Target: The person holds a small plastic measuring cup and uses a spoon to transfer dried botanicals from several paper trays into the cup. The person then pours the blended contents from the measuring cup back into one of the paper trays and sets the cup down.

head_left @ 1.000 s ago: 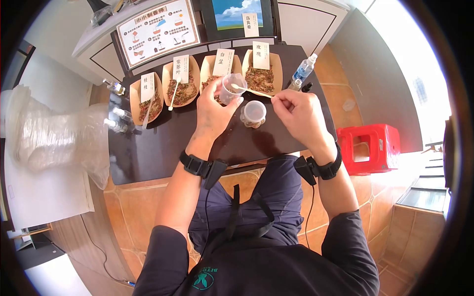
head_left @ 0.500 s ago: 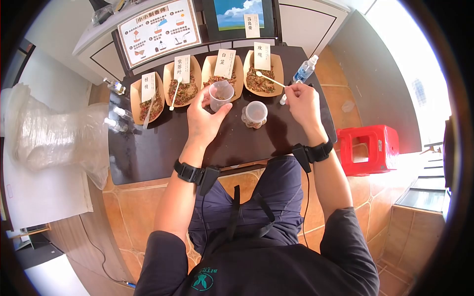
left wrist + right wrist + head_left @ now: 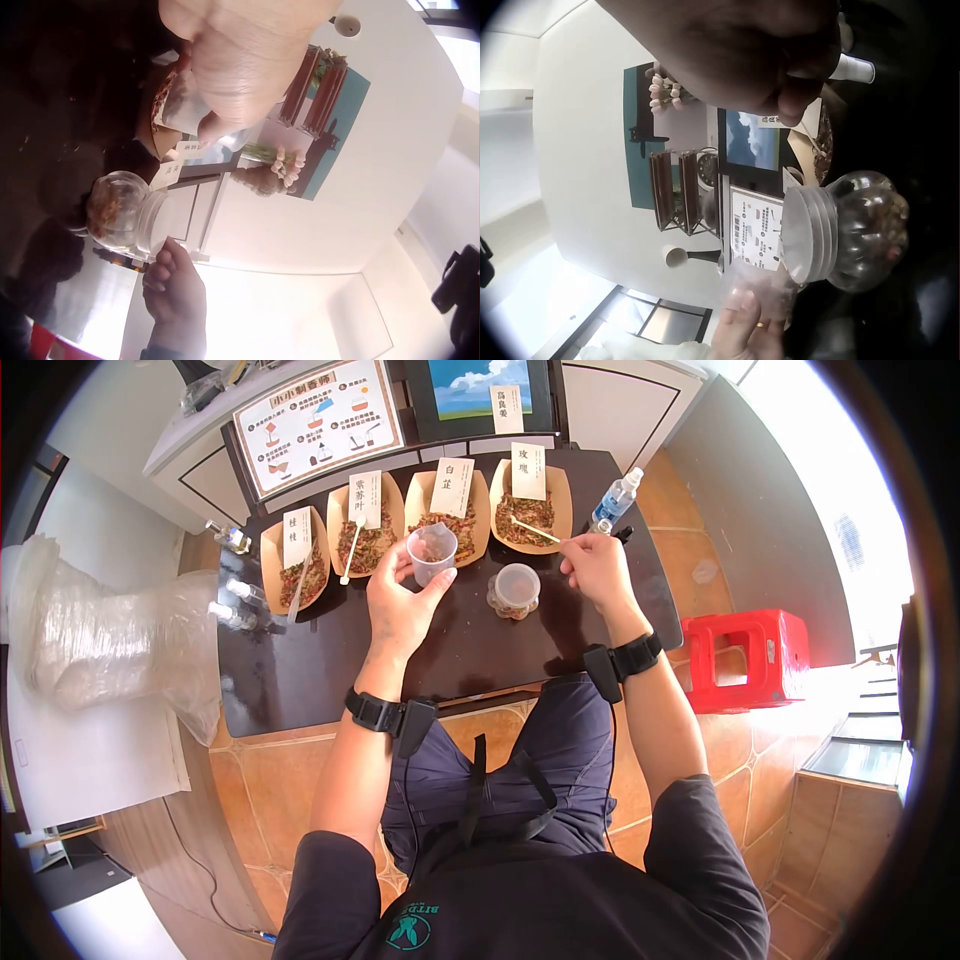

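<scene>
While the spoon (image 3: pixel 541 533) was pinched by the fingers of the right hand (image 3: pixel 600 572) at the tray (image 3: pixel 564 510) nearest the table's (image 3: pixel 465 645) far right corner, the cup (image 3: pixel 432 553) was gripped by the left hand (image 3: pixel 400 612); if the spoon was tipped, dried bits (image 3: pixel 538 510) might be spilled.

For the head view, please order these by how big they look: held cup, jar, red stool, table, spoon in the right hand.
1. Table
2. Red stool
3. Cup and jar: too alike to rank
4. Held spoon, a thin sliver
</scene>
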### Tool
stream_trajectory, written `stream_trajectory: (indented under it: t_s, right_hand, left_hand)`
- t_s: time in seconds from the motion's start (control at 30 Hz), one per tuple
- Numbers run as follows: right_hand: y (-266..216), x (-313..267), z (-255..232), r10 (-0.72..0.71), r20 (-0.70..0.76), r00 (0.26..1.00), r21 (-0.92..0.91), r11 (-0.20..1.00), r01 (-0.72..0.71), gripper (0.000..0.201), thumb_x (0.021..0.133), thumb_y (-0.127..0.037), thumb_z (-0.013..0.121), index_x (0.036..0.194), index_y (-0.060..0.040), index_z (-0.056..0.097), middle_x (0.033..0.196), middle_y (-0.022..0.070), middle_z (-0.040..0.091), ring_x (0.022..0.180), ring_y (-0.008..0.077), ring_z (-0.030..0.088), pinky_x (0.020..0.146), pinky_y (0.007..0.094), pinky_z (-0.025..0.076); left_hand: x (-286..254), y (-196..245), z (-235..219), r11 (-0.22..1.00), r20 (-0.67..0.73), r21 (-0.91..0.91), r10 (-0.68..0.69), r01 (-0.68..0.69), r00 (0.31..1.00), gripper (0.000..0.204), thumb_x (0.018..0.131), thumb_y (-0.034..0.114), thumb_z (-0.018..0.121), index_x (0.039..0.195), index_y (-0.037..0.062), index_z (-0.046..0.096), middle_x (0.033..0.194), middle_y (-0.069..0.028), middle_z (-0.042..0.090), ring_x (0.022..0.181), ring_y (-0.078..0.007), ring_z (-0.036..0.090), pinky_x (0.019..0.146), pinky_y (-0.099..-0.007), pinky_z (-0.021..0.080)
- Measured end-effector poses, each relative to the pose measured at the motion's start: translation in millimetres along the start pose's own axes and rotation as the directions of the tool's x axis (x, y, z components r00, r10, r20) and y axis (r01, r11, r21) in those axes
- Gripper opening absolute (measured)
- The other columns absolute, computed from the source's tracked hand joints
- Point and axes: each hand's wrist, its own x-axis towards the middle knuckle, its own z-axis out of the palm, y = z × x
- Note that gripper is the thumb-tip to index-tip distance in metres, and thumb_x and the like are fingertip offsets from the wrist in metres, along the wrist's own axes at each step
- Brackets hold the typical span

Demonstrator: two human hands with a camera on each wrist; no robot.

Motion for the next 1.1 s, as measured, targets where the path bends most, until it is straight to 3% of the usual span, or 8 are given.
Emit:
stream_trajectory:
  t_s: [0.33, 0.63, 0.9, 1.1]
  right_hand:
    - [-2, -6, -4, 0.098, -0.006, 0.995, 0.097, 0.991, -0.097, 0.019, 0.089, -0.015, 0.061, 0.08, 0.0013, 0.067, 0.063, 0.003, 0.062, 0.047, 0.0077, 0.052, 0.042, 0.0236, 0.038]
    - [-4, -3, -11, 0.104, 0.009, 0.995, 0.278, 0.955, -0.103, 0.019, 0.087, -0.012, 0.062, 0.072, 0.0003, 0.063, 0.062, 0.0028, 0.058, 0.047, 0.0079, 0.05, 0.041, 0.0233, 0.037]
    - [-15, -12, -28, 0.082, 0.08, 0.993, 0.41, 0.906, -0.108, 0.018, 0.088, -0.014, 0.064, 0.075, -0.0018, 0.064, 0.063, 0.0007, 0.057, 0.047, 0.0059, 0.048, 0.041, 0.0206, 0.035]
    - [-46, -31, -32, 0.024, 0.149, 0.989, 0.398, 0.914, -0.082, 0.016, 0.089, -0.014, 0.064, 0.081, -0.0006, 0.065, 0.063, 0.0, 0.057, 0.046, 0.0053, 0.048, 0.042, 0.0203, 0.036]
  left_hand:
    - [-2, -3, -3, 1.0, -0.016, 0.016, -0.003, 0.003, 1.0, 0.055, 0.075, 0.005, 0.082, 0.125, -0.0012, 0.058, 0.117, -0.0118, 0.065, 0.106, -0.0172, 0.063, 0.094, -0.0313, 0.05]
    - [2, 4, 0, 0.999, -0.016, 0.032, 0.007, -0.007, 1.0, 0.056, 0.076, 0.005, 0.082, 0.125, -0.0017, 0.057, 0.118, -0.0129, 0.065, 0.105, -0.018, 0.064, 0.094, -0.0315, 0.051]
    - [16, 2, 14, 0.987, 0.02, 0.137, 0.087, -0.088, 0.996, 0.058, 0.075, 0.01, 0.083, 0.126, 0.0004, 0.057, 0.117, -0.0137, 0.066, 0.107, -0.0193, 0.064, 0.095, -0.0328, 0.05]
    - [23, 10, 25, 0.996, 0.05, 0.083, 0.008, -0.013, 0.999, 0.059, 0.075, 0.009, 0.082, 0.127, -0.0016, 0.057, 0.12, -0.0141, 0.064, 0.108, -0.0192, 0.063, 0.095, -0.0331, 0.05]
